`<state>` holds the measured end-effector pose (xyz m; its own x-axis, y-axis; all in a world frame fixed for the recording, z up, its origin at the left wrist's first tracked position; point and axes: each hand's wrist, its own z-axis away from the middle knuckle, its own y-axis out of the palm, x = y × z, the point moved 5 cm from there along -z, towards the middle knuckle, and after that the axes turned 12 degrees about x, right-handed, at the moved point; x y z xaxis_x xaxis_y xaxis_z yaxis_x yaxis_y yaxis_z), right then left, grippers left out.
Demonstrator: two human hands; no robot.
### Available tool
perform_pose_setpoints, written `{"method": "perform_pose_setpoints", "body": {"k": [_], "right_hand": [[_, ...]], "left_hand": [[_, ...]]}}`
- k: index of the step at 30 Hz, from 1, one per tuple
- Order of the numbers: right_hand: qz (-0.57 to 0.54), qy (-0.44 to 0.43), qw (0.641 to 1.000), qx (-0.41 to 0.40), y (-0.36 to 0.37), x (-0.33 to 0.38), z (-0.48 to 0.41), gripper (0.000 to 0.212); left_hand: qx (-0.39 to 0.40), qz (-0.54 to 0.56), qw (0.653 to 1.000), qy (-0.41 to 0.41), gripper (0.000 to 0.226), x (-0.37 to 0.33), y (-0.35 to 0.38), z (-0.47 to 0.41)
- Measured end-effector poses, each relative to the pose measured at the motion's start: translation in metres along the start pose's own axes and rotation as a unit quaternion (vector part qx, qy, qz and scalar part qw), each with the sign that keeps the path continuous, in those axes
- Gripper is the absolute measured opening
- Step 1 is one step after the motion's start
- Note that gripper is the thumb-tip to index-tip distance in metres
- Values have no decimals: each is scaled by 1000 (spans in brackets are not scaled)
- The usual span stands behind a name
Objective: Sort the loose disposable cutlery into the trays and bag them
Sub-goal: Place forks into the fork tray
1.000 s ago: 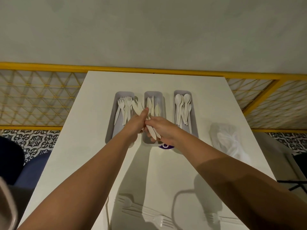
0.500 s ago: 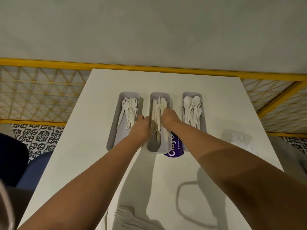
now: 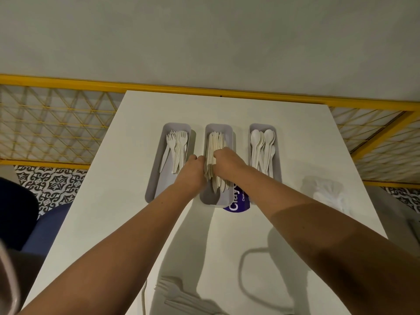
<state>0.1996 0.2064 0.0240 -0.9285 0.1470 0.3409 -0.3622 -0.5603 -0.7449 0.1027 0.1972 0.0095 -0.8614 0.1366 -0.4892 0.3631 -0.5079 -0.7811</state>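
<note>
On the table (image 3: 141,223), 3 trays are lined up. Forks (image 3: 178,148) are laid in the left tray (image 3: 154,180). Knives (image 3: 216,142) in the middle tray (image 3: 213,199) are squeezed between the left hand (image 3: 193,170) and right hand (image 3: 228,160), fingers curled round them. Spoons (image 3: 261,146) are laid in the right tray (image 3: 278,169). A bag (image 3: 327,196) is set nearby.

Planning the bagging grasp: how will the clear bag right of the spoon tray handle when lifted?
The clear bag lies crumpled and see-through, so probably thin, floppy and light. Whitish shapes show inside it, so it may sag unevenly; pinch rather than push.
</note>
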Motion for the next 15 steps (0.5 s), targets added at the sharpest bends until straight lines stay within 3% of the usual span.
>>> {"method": "perform_pose_setpoints", "body": {"k": [3, 8, 15], "right_hand": [[17, -12, 1000, 16, 3, 6, 20, 44], [9, -107, 992, 73, 35, 20, 57, 24], [40, -155, 976, 146, 98, 41, 91, 18]], "left_hand": [[-30, 3, 999, 21, 38, -3, -13, 19], [-31, 21, 999, 14, 16, 15, -15, 67], [32, 10, 998, -48, 19, 64, 17, 120]]}}
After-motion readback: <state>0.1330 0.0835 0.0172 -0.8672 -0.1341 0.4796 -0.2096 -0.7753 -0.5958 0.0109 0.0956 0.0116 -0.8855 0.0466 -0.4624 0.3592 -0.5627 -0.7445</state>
